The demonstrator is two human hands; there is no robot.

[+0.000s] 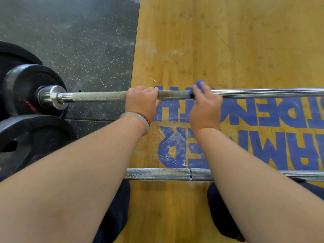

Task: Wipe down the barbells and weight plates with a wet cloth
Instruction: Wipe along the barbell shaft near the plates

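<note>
A steel barbell (98, 96) lies across the floor, with black weight plates (26, 85) on its left sleeve. My left hand (142, 100) grips the knurled shaft near its middle. Just to the right, my right hand (205, 104) wraps a blue cloth (199, 85) around the same bar, where the knurling meets the smooth shiny part. Only a small fold of the cloth shows above my fingers. A second barbell (166, 174) lies nearer me, partly hidden by my forearms.
Another black plate (35, 130) lies at the near left on the black rubber mat (78, 41). The wooden platform (228, 41) with blue lettering spreads to the right. My dark shoes (115, 216) stand just behind the near bar.
</note>
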